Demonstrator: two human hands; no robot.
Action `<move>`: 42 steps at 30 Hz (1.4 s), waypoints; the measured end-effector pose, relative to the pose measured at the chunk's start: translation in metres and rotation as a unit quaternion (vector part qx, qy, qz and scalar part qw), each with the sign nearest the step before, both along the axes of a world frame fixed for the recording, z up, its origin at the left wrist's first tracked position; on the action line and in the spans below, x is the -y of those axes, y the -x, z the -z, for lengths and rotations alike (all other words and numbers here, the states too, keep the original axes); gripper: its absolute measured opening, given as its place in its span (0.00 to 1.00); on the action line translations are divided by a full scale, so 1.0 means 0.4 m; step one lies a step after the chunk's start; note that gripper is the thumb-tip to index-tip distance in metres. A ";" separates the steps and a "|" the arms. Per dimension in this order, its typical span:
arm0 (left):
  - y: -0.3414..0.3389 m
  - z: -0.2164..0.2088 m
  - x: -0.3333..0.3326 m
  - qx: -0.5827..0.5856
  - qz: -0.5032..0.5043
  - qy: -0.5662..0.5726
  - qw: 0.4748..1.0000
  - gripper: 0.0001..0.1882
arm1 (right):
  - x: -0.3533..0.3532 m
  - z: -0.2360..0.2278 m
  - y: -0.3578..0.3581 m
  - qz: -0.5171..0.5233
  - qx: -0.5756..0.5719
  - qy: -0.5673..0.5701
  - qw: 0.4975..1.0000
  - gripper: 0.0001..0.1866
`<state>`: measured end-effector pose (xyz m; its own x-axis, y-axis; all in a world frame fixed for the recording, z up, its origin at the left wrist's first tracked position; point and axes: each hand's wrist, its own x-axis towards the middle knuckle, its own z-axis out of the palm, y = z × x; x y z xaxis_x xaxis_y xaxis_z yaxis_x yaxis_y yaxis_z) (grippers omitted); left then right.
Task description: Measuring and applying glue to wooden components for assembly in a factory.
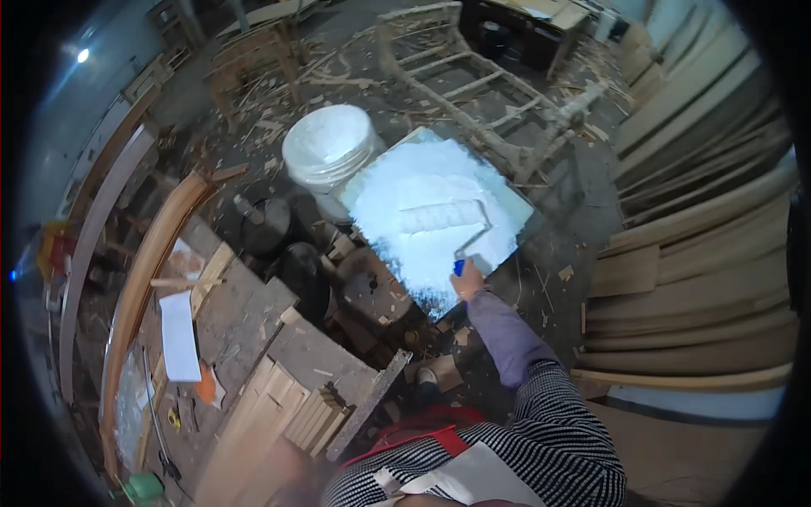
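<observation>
Okay, far left: curved wooden rail (150, 262) along the left edge of the bench (325, 363), probably laid lengthwise because it's too long to go across. Paper sheet (180, 338) flat just right of it. Pale planks (253, 414) and short strips (317, 420) at the bench's near end, lined up side by side, presumably for tidiness. Blur over the planks may be the left hand (290, 467); too smeared, can't tell if open or closed. White bucket (314, 175) stands just beside the left corner of the panel (517, 203), seemingly for easy reach. Panel mostly coated white, right corner barer; support underneath hidden. Paint roller (441, 216) lies across panel's middle, its wire bent back, apparently so the head sits flat. Right hand (466, 283) grips the blue handle (459, 267) at panel's near right edge, arm stretched out, likely keeping purple sleeve (504, 334) off the coating. Far right: stacked timber (693, 291).
</observation>
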<state>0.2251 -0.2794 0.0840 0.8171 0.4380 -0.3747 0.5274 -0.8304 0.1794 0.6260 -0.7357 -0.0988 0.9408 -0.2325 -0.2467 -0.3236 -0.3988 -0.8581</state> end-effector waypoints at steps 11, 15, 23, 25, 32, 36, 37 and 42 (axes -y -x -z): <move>0.071 0.080 -0.058 0.076 0.010 -0.067 0.995 0.62 | 0.272 -0.275 0.525 -0.163 -0.073 0.128 0.976 0.24; 0.064 0.056 -0.044 0.091 -0.022 -0.039 0.995 0.61 | 0.218 -0.456 0.472 -0.270 0.058 0.209 0.938 0.18; 0.319 0.036 -0.096 0.274 -0.056 -0.084 0.957 0.51 | -0.259 -0.620 0.347 -0.609 0.072 0.298 0.731 0.20; 0.477 0.031 -0.121 0.282 -0.116 -0.080 0.949 0.48 | -0.408 -0.627 0.382 -0.682 0.061 0.336 0.647 0.21; 1.127 0.137 -0.093 0.290 -0.361 -0.082 0.883 0.39 | -0.885 -0.671 0.597 -0.758 0.186 0.356 0.514 0.20; 1.393 0.209 0.031 0.249 -0.465 -0.051 0.848 0.35 | -1.186 -0.622 0.829 -0.787 0.228 0.339 0.463 0.20; 1.445 0.222 0.058 0.257 -0.483 -0.032 0.836 0.35 | -1.258 -0.607 0.900 -0.795 0.225 0.324 0.461 0.20; 1.602 0.275 0.163 0.235 -0.564 -0.038 0.791 0.32 | -1.592 -0.555 1.265 -0.818 0.255 0.272 0.439 0.18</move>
<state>-0.4157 -0.3447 -0.0260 -0.0683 0.9941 -0.0841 0.8299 0.1034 0.5482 0.1201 -0.0988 0.1233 -0.1400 0.9620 -0.2342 0.9553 0.0691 -0.2874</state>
